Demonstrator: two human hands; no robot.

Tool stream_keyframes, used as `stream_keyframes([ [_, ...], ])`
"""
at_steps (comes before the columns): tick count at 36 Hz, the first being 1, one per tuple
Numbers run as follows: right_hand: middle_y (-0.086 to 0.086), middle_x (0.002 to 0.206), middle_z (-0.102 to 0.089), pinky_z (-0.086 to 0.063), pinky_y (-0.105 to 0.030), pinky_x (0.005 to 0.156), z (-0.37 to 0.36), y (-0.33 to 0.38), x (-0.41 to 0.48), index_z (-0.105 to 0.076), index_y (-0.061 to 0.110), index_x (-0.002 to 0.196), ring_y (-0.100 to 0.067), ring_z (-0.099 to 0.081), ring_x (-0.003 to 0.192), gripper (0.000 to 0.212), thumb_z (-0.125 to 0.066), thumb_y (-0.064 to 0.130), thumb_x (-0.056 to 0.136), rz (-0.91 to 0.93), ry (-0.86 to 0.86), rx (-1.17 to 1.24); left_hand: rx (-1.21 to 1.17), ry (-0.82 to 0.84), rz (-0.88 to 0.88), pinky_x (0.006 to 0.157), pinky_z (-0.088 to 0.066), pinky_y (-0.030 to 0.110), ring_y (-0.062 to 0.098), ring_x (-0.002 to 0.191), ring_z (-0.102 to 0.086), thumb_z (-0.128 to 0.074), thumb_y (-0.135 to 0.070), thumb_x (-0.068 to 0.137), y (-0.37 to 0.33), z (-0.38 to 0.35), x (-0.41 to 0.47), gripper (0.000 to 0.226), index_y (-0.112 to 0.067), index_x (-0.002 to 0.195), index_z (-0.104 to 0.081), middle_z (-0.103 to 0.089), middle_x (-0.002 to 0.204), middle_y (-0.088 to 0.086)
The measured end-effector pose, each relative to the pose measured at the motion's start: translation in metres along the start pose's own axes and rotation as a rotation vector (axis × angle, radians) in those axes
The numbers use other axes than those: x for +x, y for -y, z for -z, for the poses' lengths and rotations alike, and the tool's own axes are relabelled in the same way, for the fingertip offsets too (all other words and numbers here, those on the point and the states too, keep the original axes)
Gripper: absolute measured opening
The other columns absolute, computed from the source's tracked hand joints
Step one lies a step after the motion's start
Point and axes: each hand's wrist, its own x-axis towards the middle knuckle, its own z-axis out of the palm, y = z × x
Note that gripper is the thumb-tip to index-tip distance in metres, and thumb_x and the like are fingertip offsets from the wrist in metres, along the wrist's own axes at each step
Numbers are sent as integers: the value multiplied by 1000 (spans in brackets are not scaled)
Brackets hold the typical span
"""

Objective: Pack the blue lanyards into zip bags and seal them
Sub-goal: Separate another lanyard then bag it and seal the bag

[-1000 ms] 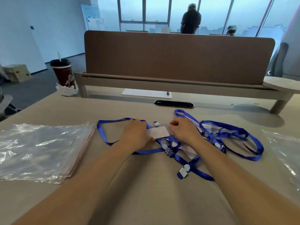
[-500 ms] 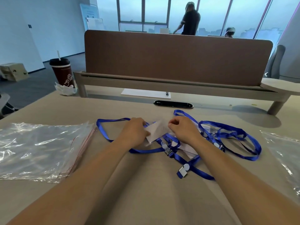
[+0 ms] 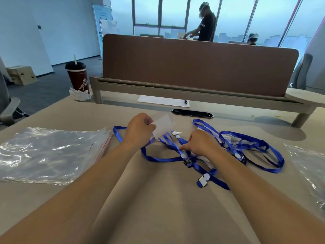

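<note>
One card sleeve [image 3: 162, 127] in left grip [image 3: 139, 131] — right grip [image 3: 200, 145] pinches lanyards [image 3: 163, 159].

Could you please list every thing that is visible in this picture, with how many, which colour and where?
blue lanyards: several, tangled, blue with white clips, desk centre-right
badge sleeve: 1, clear-white, held above desk
zip bags: 1 stack, clear with red seal lines, desk left
clear bag: 1, clear, desk right edge
cup: 1, dark red with black lid, desk far left
paper sheet: 1, white, under divider shelf
divider: 1, brown, behind desk
cardboard box: 1, tan, floor left
people: 2, dark clothing, by windows
desk: 1, beige
left grip: 1, hand pinching badge sleeve
right grip: 1, hand pinching a lanyard
</note>
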Motion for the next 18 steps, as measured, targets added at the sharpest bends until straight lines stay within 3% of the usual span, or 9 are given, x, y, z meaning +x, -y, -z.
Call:
stream_keyframes([
  [2,-3,66,-59,-44,-28,55,2,3,-2,-66,12,72,-18,-57,62,27,-73,35,83,-16,28,-29,-9,10,-1,75,-37,21,10,88,-52,-61,-18,96,-1,2,-2,17,-12,112,-60,-57,101,-4],
  [5,-6,69,-59,-44,-30,55,7,6,-2,-64,9,72,-22,-56,62,13,-69,17,81,-36,45,-33,-33,40,7,73,-40,21,16,90,-61,-61,-18,96,-2,4,-4,10,-16,106,-59,-64,103,0],
  [11,-6,65,-49,-33,-28,50,25,2,-4,-49,11,67,-20,-43,57,25,-57,8,90,-19,-40,17,-57,65,19,84,-56,32,18,85,-67,-57,-18,98,-8,6,-8,8,-20,104,-53,-64,107,4],
  [15,-10,76,-57,-38,-30,53,43,-1,-13,-54,9,83,-24,-54,66,13,-52,9,96,5,-102,101,-91,72,29,77,-57,30,16,74,-67,-56,-16,99,-11,7,-11,11,-20,109,-51,-61,104,3],
  [18,-11,82,-70,-47,-31,52,60,3,-24,-54,11,90,-25,-70,65,10,-52,14,99,39,-122,372,-116,75,24,74,-58,32,19,74,-68,-56,-14,99,-15,8,-14,23,-19,121,-51,-62,102,4],
])
